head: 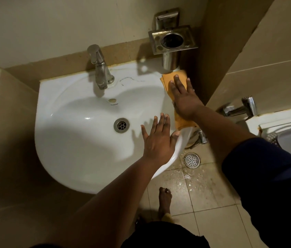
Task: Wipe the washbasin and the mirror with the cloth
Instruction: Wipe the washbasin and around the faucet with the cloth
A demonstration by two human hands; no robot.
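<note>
I am looking down into a small tiled bathroom corner with beige walls, and the mirror is nowhere in this view. On the left, the white washbasin [80, 136] fills most of the scene, fixed against the far wall, with its tap [99, 68] at the far edge and the drain [121, 125] in the middle of the bowl. Moving right, my left hand [157, 138] is spread open, fingers apart, over the near right part of the basin; it has hold of nothing, and I cannot tell whether the palm actually rests on the rim. Just beyond it, my right hand [184, 99] lies flat, fingers extended, pressing the orange cloth [172, 79] onto the right rim of the basin; it pins the cloth under the palm and does not clutch it. The cloth runs along that rim, from under the steel holder [172, 39] on the far wall to the near right edge, where a corner hangs over. Further right I see a metal spray fitting [239, 108] and part of the toilet [284, 129], with a floor drain [192, 160] on wet-looking tiles below. I judge the cloth light, soft and limp, apt to bunch or slide on glazed ceramic, so I would keep a broad flat palm across its middle and gather loose ends before lifting it
</note>
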